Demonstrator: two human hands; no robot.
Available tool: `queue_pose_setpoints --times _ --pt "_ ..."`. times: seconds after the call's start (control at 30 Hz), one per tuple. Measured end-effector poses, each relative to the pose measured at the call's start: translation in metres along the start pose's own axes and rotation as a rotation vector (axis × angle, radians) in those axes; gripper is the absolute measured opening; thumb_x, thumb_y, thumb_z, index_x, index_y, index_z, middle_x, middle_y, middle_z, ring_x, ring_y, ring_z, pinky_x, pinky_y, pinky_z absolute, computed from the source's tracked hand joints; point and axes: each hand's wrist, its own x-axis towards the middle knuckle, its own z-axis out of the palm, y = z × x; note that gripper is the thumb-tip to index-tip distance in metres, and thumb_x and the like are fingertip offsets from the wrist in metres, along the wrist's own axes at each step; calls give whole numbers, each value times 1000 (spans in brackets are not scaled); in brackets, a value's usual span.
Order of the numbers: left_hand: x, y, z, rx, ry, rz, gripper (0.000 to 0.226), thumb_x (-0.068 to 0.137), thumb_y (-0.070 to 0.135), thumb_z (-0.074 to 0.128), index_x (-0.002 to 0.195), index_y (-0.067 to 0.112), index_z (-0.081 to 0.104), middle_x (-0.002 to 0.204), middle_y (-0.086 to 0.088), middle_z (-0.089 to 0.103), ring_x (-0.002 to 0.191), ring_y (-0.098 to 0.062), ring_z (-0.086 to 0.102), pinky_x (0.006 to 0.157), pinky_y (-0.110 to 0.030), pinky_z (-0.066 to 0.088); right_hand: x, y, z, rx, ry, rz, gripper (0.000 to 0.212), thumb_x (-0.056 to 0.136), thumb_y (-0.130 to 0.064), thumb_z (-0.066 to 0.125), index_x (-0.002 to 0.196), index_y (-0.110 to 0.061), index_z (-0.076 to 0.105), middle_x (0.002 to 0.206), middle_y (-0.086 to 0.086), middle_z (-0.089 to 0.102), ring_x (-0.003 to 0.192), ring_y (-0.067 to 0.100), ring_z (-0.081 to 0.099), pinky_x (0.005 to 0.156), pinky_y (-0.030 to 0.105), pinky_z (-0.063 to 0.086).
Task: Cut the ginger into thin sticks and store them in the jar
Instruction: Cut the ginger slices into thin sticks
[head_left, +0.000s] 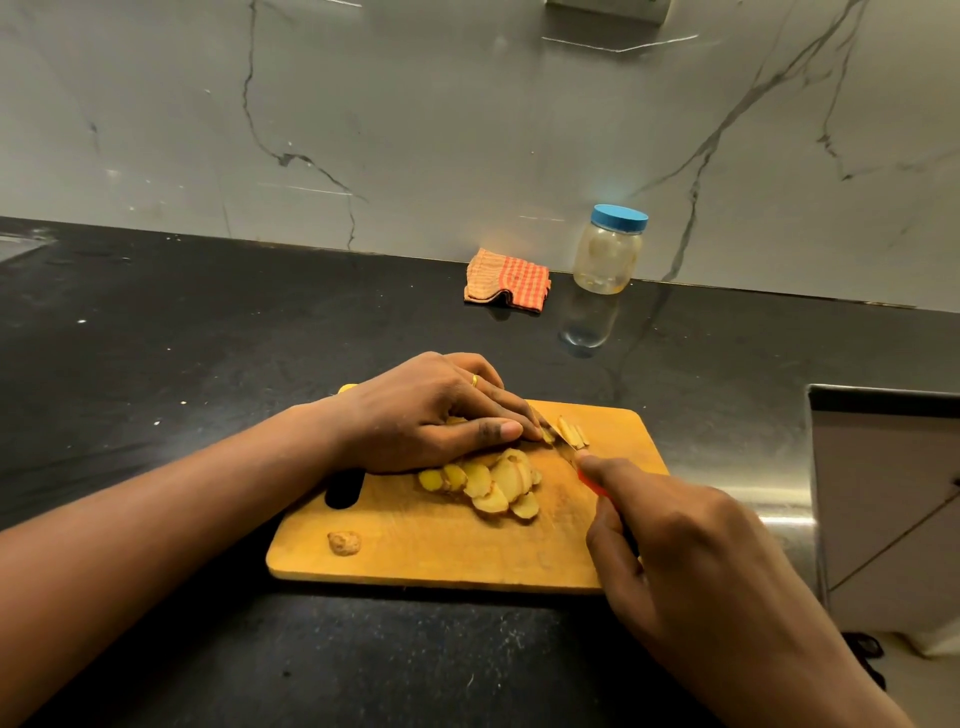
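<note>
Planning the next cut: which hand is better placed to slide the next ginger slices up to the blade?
Left. The left hand pinches the ginger beside the knife, with the loose slices right next to it; the right hand grips the knife handle.

The knife (576, 467) handle in the right hand (691, 561) is red. Left of that grip, pale yellow ginger (498, 483) lies on an amber board (415, 561). Beyond it: clear jar (605, 257), blue lid (621, 217); orange-checked cloth (506, 280); black speckled counter (208, 338); grey veined wall (415, 130).
</note>
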Motion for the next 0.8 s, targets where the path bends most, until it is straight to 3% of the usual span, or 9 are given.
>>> queue_pose_setpoints --times 0.2,0.4,0.57,0.73,0.8 --pt "1 -1 1 -9 2 -10 36 101 43 42 126 35 67 129 25 62 122 -4 48 94 -19 45 -13 -1 -6 -39 25 -32 38 81 -24 50 113 -13 68 56 -6 55 40 10 48 38 23 40" --pt "0 1 0 -6 5 -7 36 101 42 43 126 33 67 129 25 62 121 -5 49 94 -24 47 1 -1 4 -57 17 -3 41 82 -25 52 121 -16 62 65 -4 62 47 11 54 42 27 49" --pt "0 0 1 -13 10 4 36 101 42 44 126 32 68 128 23 63 121 -6 50 94 -23 48 -14 -1 -6 -37 63 -4 43 82 -28 43 113 -14 68 55 -6 54 39 14 49 37 28 44" --pt "-1 0 1 -17 28 15 35 100 41 46 124 30 69 125 22 65 120 -4 51 93 -25 50 -17 -5 -18 -55 146 -29 41 80 -30 43 106 -15 72 57 -15 34 44 2 32 47 14 28" --pt "-2 0 1 -11 34 18 35 100 41 46 124 30 69 125 22 65 120 -6 51 93 -27 50 -18 -6 -21 -31 148 -14 41 81 -30 43 106 -16 72 56 -14 38 44 0 33 50 14 31"
